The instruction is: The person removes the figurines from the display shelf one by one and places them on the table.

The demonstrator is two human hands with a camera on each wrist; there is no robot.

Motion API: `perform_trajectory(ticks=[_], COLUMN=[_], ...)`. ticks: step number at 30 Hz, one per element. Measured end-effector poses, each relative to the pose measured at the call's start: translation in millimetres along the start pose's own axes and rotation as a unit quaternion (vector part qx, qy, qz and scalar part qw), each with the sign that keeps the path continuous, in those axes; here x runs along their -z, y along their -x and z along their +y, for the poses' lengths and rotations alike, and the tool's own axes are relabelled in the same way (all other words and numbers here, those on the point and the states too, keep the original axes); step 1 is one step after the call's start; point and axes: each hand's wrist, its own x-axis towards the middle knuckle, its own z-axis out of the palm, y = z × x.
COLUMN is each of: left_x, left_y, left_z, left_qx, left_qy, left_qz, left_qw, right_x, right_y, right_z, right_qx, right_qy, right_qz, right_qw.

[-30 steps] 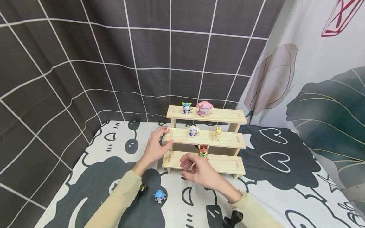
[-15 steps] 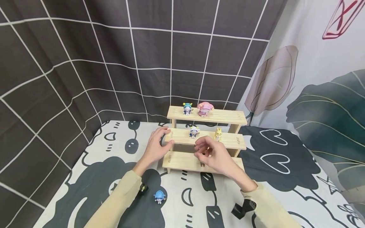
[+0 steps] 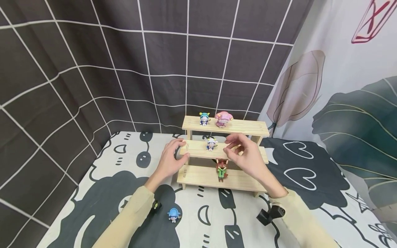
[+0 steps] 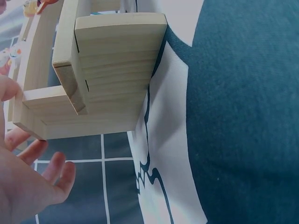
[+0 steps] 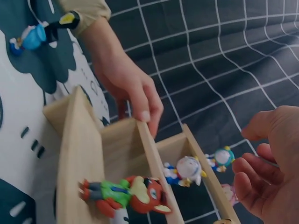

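Left hand [image 3: 169, 156] grips three-tier wooden shelf [image 3: 196, 148], likely steadying it; right hand [image 3: 247, 156], fingers [image 5: 257, 169] loosely curved, empty, near white-capped figurine [image 3: 211, 144].

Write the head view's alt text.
A person's left hand grips a tiered wooden shelf at the left end of its middle tier; the right hand hovers near the right end. A teal figurine and a pink figurine stand on top, a white figurine midway, a fox figurine below; a blue figurine on the cloth.
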Motion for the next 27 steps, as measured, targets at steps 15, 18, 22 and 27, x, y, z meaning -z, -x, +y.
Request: perform_trajectory(ticks=[15,18,22,27], left_x=[-0.1,-0.3,-0.8,-1.4], left_y=[1.3,1.6,1.1,0.2], left_z=[-1.9,-2.2,-2.6,-2.4], left_qx=[0.002,0.003,0.002,-0.001], left_qy=[0.0,0.0,0.002,0.002], left_qz=[0.0,0.0,0.003,0.005], left_qw=[1.0,1.0,1.0,1.0], right_x=[8.1,9.4,11.1,12.7], right_y=[-19.0,-21.8,-26.1,-31.5], right_z=[12.0,12.8,15.1,20.4], right_qx=[0.0,-0.001,0.008,0.013], right_qy=[0.021,0.028,0.037,0.04], right_qz=[0.024,0.026,0.033,0.039], right_qw=[0.9995,0.9993,0.9988,0.9983])
